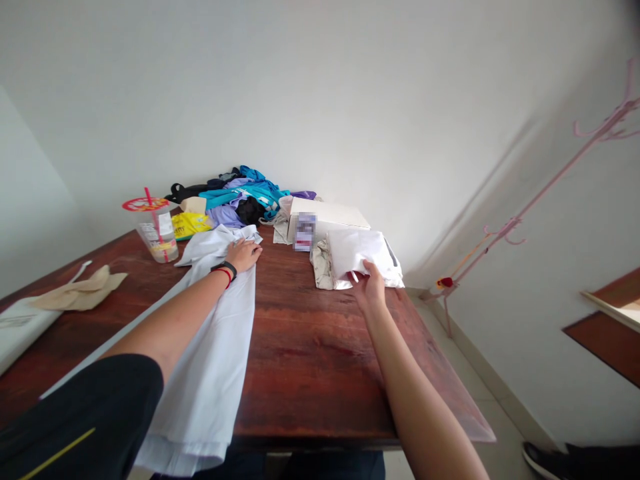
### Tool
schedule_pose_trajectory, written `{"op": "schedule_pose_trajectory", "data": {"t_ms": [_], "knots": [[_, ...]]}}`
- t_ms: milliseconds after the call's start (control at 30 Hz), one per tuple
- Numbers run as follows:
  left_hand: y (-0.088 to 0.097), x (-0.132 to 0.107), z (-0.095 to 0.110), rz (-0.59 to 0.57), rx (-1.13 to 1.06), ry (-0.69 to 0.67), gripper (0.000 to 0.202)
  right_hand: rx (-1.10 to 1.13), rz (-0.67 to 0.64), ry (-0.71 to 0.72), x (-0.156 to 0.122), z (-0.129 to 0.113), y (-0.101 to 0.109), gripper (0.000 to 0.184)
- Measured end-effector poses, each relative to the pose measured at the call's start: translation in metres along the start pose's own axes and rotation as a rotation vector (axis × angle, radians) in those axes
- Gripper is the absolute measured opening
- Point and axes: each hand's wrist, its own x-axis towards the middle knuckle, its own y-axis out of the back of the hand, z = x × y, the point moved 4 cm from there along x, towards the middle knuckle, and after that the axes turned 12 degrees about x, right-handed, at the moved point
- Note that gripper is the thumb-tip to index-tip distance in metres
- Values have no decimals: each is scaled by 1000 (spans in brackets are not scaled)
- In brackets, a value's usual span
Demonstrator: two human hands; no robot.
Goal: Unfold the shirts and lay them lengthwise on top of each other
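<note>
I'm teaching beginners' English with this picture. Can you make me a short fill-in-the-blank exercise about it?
1. The left hand rests on a pale shirt and wears a band on its ____.
2. The folded cloth touched by the right hand is ____ in colour.
3. The plastic cup has a lid and straw coloured ____.
4. The pile of clothes lies on the table, against the ____.
Missing words: wrist; white; red; wall.
</note>
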Motion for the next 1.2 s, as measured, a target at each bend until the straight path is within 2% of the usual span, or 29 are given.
{"op": "schedule_pose_trajectory", "data": {"t_ms": [167, 267, 333, 433, 500, 567, 633, 800, 900, 1000, 1100, 1200], "knots": [[0, 0, 0, -6, -7, 4, 41, -58, -181, -38, -12, 7, -12, 27], [1, 0, 0, -4, -15, -1, 42, -331, -354, 82, -28, 15, -17, 28], [2, -1, 1, 2, -20, -4, 41, -664, -601, 177, -46, 27, -25, 26], [4, -2, 1, 10, -29, -8, 39, -1064, -1094, 287, -83, 54, -33, 20], [5, -2, 1, 12, -34, -6, 38, -1142, -1329, 294, -103, 68, -34, 14], [5, -2, 2, 14, -40, -3, 38, -1142, -1425, 264, -114, 75, -35, 16], [7, -1, 2, 20, -49, -2, 37, -1105, -1431, 238, -117, 75, -36, 22], [14, -5, 3, 58, -87, -18, 35, -1071, -1366, 230, -113, 67, -40, 17], [23, -7, 9, 80, -116, -63, 32, -1129, -1309, 212, -112, 67, -39, 19], [39, -6, 23, 77, -162, -160, 34, -1210, -1239, 173, -109, 70, -36, 28], [56, -9, 48, -1, -215, -304, 42, -1291, -1173, 177, -105, 70, -35, 41], [68, -20, 73, -211, -287, -411, 46, -1334, -1095, 210, -99, 67, -35, 48]]}}
